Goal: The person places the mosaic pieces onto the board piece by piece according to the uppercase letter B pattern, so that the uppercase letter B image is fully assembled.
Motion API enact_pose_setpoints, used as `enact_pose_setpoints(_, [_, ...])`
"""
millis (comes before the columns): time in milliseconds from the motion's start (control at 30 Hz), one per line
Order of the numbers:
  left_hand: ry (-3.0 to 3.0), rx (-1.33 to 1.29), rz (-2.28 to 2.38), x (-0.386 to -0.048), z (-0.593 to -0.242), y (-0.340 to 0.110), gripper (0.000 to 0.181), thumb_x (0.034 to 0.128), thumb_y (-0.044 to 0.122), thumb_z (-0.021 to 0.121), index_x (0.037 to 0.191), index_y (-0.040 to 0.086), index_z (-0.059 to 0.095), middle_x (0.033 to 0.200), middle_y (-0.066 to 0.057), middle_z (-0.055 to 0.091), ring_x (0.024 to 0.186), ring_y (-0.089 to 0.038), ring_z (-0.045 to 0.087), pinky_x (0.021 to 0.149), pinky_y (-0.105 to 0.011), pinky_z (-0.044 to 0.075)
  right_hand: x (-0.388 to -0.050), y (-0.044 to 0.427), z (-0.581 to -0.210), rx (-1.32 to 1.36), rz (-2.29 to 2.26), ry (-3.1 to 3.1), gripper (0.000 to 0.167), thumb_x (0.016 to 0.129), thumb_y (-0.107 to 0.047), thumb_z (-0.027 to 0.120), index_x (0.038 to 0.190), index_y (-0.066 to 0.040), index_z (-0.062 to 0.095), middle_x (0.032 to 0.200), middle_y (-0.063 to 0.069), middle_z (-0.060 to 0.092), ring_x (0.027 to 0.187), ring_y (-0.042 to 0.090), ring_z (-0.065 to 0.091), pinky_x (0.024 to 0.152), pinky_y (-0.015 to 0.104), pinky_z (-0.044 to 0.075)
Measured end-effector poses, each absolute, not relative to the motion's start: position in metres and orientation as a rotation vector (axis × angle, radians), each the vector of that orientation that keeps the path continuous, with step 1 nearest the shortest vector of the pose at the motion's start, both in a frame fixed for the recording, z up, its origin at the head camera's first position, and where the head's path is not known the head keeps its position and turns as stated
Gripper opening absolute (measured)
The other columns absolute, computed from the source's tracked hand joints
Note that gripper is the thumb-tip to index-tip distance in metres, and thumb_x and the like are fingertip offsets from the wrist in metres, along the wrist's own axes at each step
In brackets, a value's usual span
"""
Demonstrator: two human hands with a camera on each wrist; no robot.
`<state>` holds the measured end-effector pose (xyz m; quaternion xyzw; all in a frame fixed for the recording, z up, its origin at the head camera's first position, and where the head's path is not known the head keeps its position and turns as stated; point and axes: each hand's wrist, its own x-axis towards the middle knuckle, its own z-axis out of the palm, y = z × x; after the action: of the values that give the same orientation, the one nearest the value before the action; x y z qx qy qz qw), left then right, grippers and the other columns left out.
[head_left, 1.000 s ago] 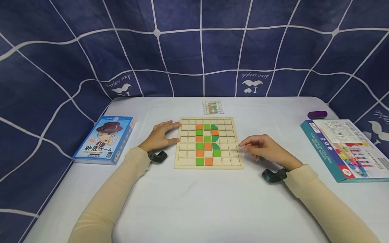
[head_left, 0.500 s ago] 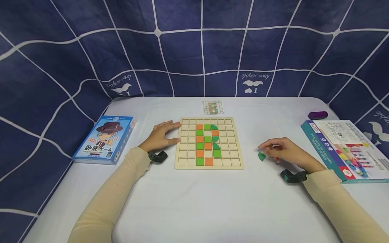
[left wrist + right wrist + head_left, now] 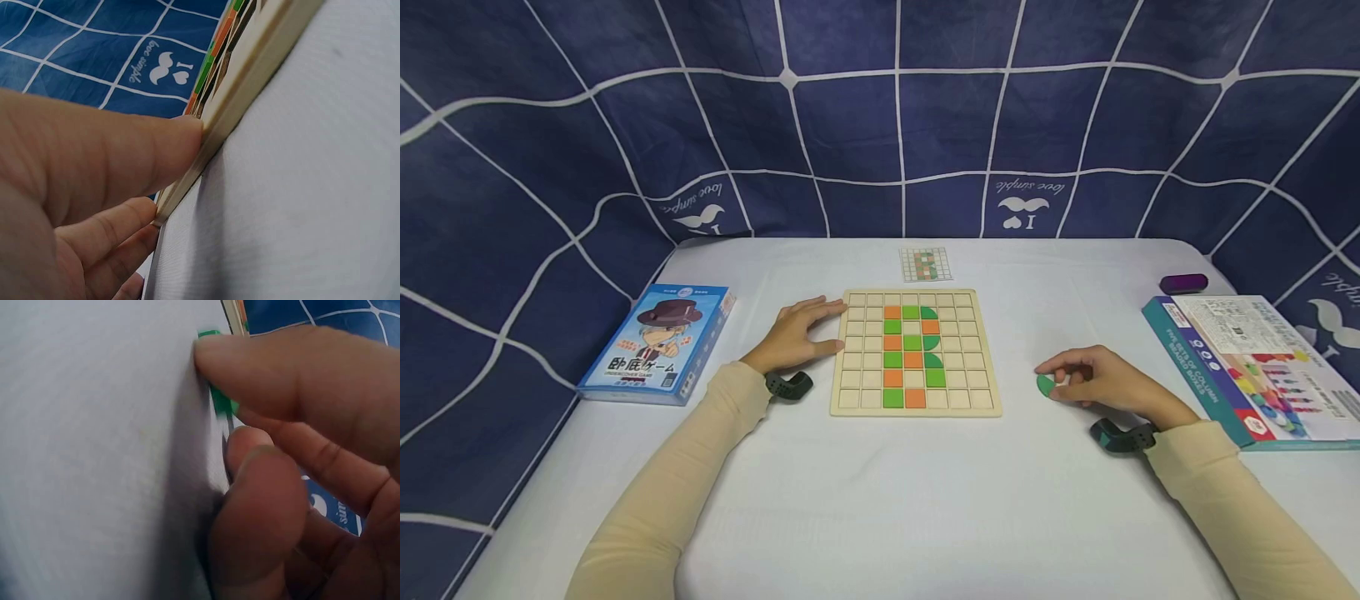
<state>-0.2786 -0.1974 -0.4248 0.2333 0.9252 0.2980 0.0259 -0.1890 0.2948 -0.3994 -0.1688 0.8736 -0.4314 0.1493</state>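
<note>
A wooden grid board (image 3: 853,403) lies in the middle, with green and orange square tiles and dark green curved pieces in its cells. My left hand (image 3: 795,335) rests at the board's left edge, its fingers extended and its thumb touching the side. The left wrist view shows the thumb (image 3: 125,147) against the board's wooden rim (image 3: 250,81). To the right of the board, my right hand (image 3: 1093,379) pinches a small green curved piece (image 3: 1044,386) low over the tabletop. In the right wrist view the thumb partly hides that green piece (image 3: 222,400).
Behind the board lies a small pattern card (image 3: 926,264). A blue game box (image 3: 658,346) is at the left, a teal-edged bead box (image 3: 1262,371) at the right. Near that box sits a purple oblong object (image 3: 1183,284). A dark blue gridded cloth (image 3: 842,125) hangs behind.
My right hand has moved right, away from the board's edge, and its fingers have now closed on the green piece. The left hand and the board have stayed put.
</note>
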Motion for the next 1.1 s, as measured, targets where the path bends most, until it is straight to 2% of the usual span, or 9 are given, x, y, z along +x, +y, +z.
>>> enact_pose_setpoints(233, [2.852, 0.710, 0.926, -0.279, -0.424, -0.198, 0.070, 0.0974, 0.029, 0.078, 0.159, 0.008, 0.054, 0.168, -0.014, 0.047, 0.162, -0.038, 0.029, 0.131, -0.059, 0.014, -0.189, 0.292, -0.399, -0.479, -1.200, 2.555, 0.029, 0.087, 0.000, 0.086, 0.112, 0.005, 0.072, 0.092, 0.005, 0.063, 0.069, 0.012, 0.053, 0.056, 0.024, 0.048])
enact_pose_setpoints(500, [2.853, 0.709, 0.925, -0.278, -0.425, -0.198, 0.069, 0.0975, 0.028, 0.078, 0.159, 0.007, 0.055, 0.168, -0.014, 0.047, 0.162, -0.039, 0.029, 0.130, -0.060, 0.014, -0.189, 0.293, -0.399, -0.523, -1.239, 2.504, 0.021, 0.090, 0.004, 0.081, 0.106, 0.006, 0.069, 0.088, 0.004, 0.064, 0.071, 0.010, 0.055, 0.059, 0.024, 0.052])
enact_pose_setpoints(633, [2.852, 0.704, 0.921, -0.278, -0.424, -0.197, 0.069, 0.0977, 0.029, 0.078, 0.159, 0.008, 0.054, 0.168, -0.014, 0.047, 0.162, -0.039, 0.029, 0.130, -0.059, 0.014, -0.189, 0.296, -0.401, -0.596, -1.297, 2.474, 0.014, 0.094, 0.005, 0.076, 0.108, 0.007, 0.073, 0.090, -0.002, 0.066, 0.074, 0.010, 0.057, 0.061, 0.024, 0.053])
enact_pose_setpoints(767, [2.852, 0.704, 0.914, -0.277, -0.422, -0.196, 0.070, 0.0976, 0.029, 0.078, 0.160, 0.008, 0.054, 0.168, -0.014, 0.046, 0.162, -0.039, 0.029, 0.130, -0.059, 0.015, -0.190, 0.299, -0.403, -0.712, -1.395, 2.417, 0.018, 0.097, 0.009, 0.069, 0.114, 0.011, 0.075, 0.103, -0.008, 0.076, 0.089, 0.006, 0.065, 0.073, 0.019, 0.057])
enact_pose_setpoints(867, [2.854, 0.709, 0.913, -0.276, -0.421, -0.195, 0.070, 0.0975, 0.029, 0.078, 0.159, 0.007, 0.054, 0.168, -0.014, 0.046, 0.162, -0.039, 0.029, 0.130, -0.060, 0.015, -0.191, 0.298, -0.402, -0.735, -1.470, 2.345, 0.023, 0.099, 0.010, 0.066, 0.120, 0.012, 0.075, 0.113, -0.006, 0.078, 0.100, 0.004, 0.071, 0.083, 0.018, 0.059])
enact_pose_setpoints(1100, [2.857, 0.709, 0.911, -0.276, -0.420, -0.195, 0.070, 0.0974, 0.029, 0.078, 0.159, 0.007, 0.054, 0.168, -0.015, 0.047, 0.161, -0.039, 0.029, 0.130, -0.060, 0.015, -0.192, 0.289, -0.399, -0.699, -1.456, 2.286, 0.032, 0.100, 0.009, 0.065, 0.130, 0.018, 0.066, 0.107, 0.002, 0.074, 0.094, 0.007, 0.071, 0.083, 0.023, 0.063])
